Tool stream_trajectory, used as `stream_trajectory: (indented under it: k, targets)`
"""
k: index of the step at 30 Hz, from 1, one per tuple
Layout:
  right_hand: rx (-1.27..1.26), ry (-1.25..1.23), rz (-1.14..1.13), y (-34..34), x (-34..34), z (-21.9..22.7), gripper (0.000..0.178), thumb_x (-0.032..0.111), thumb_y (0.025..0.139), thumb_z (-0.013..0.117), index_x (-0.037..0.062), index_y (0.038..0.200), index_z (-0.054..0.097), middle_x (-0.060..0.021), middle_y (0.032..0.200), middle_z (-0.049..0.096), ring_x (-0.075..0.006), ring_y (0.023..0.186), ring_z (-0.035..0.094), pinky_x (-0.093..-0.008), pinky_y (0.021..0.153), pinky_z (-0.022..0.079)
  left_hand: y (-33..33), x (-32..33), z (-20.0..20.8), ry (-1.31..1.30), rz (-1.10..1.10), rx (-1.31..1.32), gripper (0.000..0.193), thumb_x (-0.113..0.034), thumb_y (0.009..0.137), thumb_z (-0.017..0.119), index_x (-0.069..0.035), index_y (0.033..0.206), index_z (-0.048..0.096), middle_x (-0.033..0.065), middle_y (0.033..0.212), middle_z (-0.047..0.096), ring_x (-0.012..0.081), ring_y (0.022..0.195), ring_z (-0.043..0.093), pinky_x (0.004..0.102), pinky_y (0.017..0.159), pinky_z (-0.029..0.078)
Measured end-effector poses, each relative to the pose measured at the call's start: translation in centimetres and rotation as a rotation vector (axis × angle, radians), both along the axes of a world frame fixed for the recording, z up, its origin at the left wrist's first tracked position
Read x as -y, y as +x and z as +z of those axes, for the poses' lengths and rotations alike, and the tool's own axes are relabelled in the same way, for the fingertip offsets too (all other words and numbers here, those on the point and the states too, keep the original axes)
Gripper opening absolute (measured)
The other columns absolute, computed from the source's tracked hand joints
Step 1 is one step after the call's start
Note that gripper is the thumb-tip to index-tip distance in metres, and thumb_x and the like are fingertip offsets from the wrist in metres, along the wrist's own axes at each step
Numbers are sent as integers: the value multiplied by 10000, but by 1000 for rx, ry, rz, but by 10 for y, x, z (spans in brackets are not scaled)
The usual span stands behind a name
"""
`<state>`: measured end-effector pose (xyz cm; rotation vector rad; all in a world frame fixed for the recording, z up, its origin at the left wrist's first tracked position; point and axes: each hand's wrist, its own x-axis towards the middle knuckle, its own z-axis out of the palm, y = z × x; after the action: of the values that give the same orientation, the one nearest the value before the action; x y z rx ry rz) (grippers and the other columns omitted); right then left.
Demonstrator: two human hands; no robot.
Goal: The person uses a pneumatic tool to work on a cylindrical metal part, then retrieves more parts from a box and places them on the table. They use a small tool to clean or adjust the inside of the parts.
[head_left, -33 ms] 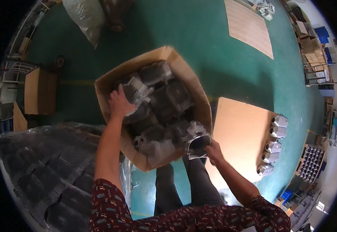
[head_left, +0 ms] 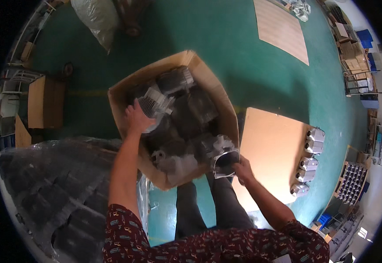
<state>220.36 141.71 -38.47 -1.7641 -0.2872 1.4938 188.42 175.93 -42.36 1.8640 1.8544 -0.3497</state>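
A cardboard box (head_left: 217, 85) stands open in front of me, with several dark and silver metal castings inside. At its left side my left hand (head_left: 138, 117) grips a finned silver metal housing (head_left: 155, 103), thumb and fingers spread around its edge. Over the box's near right corner, my right hand (head_left: 242, 170) is closed on the rim of another metal housing (head_left: 220, 154). That one has a wide round opening turned toward me and a short stub on top. My right fingertips are partly hidden inside the opening. Clear plastic film (head_left: 180, 168) lies at the box's near end.
To the right, a flat cardboard-topped surface (head_left: 265, 153) carries several silver housings (head_left: 307, 163) along its right edge. A plastic-wrapped stack of dark parts (head_left: 59, 188) fills the lower left. A brown carton (head_left: 46, 103) stands farther left, and a white sack (head_left: 95, 22) lies beyond the box.
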Motion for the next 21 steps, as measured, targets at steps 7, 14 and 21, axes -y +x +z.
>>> stream_trajectory:
  k: [7, 14, 21]
  targets:
    - [23, 84, 115, 13, 13, 66, 513, -110, 776, 438, -38, 1242, 642, -94, 1049, 700, -197, 963, 679, -314, 848, 565, -54, 212, 46, -329, 758, 894, 1120, -406, 694, 927, 20, 1536, 324, 196, 1473, 517, 335, 1334, 526, 429, 1089, 436]
    - [90, 135, 677, 78, 20, 26, 326, 53, 967, 525, 23, 1269, 643, -84, 1014, 689, -179, 831, 689, -352, 674, 614, -70, 477, 164, -392, 1456, 1088, 1023, -469, 741, 877, -107, 1536, 344, 131, 1489, 478, 299, 1339, 472, 541, 1059, 389]
    - [374, -274, 1250, 100, -24, 8, 540, 2, 966, 531, 61, 1500, 471, -81, 752, 464, -194, 605, 352, -480, 582, 265, -39, 765, 174, 157, 2381, 1012, 920, -495, 707, 876, -38, 1401, 482, 155, 1366, 569, 313, 1294, 524, 514, 1015, 432]
